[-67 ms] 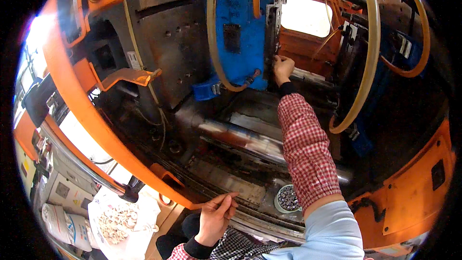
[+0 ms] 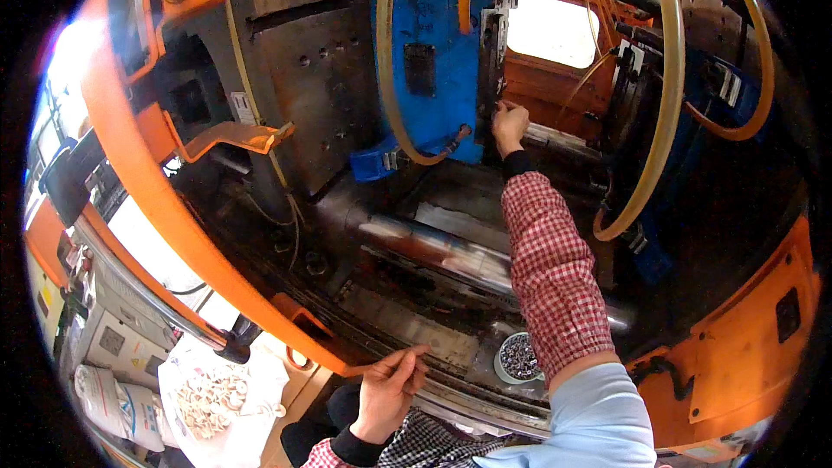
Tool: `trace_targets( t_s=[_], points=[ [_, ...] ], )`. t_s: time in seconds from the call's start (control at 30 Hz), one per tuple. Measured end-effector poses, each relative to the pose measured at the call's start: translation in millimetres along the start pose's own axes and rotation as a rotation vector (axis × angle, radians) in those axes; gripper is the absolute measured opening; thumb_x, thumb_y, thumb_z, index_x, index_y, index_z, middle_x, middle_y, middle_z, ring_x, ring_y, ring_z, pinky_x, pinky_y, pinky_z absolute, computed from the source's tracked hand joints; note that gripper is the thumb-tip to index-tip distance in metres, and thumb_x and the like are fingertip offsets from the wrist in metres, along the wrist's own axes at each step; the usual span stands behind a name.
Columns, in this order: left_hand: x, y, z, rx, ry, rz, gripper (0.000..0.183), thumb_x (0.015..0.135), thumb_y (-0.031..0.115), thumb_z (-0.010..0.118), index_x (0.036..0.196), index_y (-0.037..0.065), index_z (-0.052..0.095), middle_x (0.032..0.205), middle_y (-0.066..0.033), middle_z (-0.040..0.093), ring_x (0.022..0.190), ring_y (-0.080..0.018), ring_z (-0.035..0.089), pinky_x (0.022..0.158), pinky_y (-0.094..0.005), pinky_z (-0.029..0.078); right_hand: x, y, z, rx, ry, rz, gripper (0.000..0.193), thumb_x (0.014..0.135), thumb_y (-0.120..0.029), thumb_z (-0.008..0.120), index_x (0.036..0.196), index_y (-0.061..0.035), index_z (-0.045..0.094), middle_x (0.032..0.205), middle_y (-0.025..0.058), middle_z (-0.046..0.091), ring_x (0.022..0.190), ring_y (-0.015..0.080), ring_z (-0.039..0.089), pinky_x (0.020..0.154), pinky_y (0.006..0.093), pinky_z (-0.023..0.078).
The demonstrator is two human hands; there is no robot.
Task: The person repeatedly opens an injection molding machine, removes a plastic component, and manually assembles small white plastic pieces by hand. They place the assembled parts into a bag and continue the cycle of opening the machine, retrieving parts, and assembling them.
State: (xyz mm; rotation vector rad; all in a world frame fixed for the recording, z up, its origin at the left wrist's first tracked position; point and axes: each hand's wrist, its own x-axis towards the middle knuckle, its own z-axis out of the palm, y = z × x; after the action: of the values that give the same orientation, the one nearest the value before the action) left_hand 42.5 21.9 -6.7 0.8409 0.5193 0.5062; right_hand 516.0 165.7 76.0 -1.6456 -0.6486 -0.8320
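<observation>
My right hand [image 2: 510,127] reaches far into the machine, its fingers pinched together against the inner face of a blue mould half [image 2: 438,113]. Whatever its fingertips hold is hidden. Near the front edge, my left hand [image 2: 388,390] is closed with thumb and forefinger pressed together, beside the lower end of an orange door frame [image 2: 260,312]. Anything in that pinch is too small to make out. A pale round bowl [image 2: 501,369], full of small metal pieces [image 2: 520,355], stands on the machine ledge under my right forearm.
Amber hoses [image 2: 669,121] hang in loops around the mould. Below it, a shiny steel bar [image 2: 433,247] crosses the machine. Another dark mould half [image 2: 637,91] faces the blue one on the right. At lower left lies a white bag [image 2: 251,433] with many cream-coloured parts [image 2: 208,399].
</observation>
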Motion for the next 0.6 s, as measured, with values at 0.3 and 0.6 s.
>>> trace_targets(
  t_s=[0.3,0.6],
  points=[
    [-2.7,5.0,13.8,0.000,0.041,0.011,0.020,0.094,0.018,0.049,0.102,0.000,0.055,0.084,-0.0071,0.059,0.068,-0.0120,0.054,0.058,-0.0193,0.041,-4.2,-13.8,-29.0,-0.127,-0.267,0.133,0.025,0.080,-0.009,0.053,0.102,-0.0002,0.063,0.096,0.0190,0.063,0.091,0.0306,0.061,0.078,0.0381,0.048],
    [37.9,24.5,22.1,-0.143,-0.005,0.134,0.025,0.093,0.026,0.051,0.092,0.001,0.051,0.059,0.0011,0.040,0.047,-0.0077,0.032,0.044,-0.0212,0.024,-89.8,-165.4,-180.0,0.501,-1.145,-0.368,0.013,0.073,-0.011,0.068,0.079,0.0003,0.069,0.071,0.0121,0.067,0.064,0.0149,0.063,0.060,0.0277,0.049]
  ],
)
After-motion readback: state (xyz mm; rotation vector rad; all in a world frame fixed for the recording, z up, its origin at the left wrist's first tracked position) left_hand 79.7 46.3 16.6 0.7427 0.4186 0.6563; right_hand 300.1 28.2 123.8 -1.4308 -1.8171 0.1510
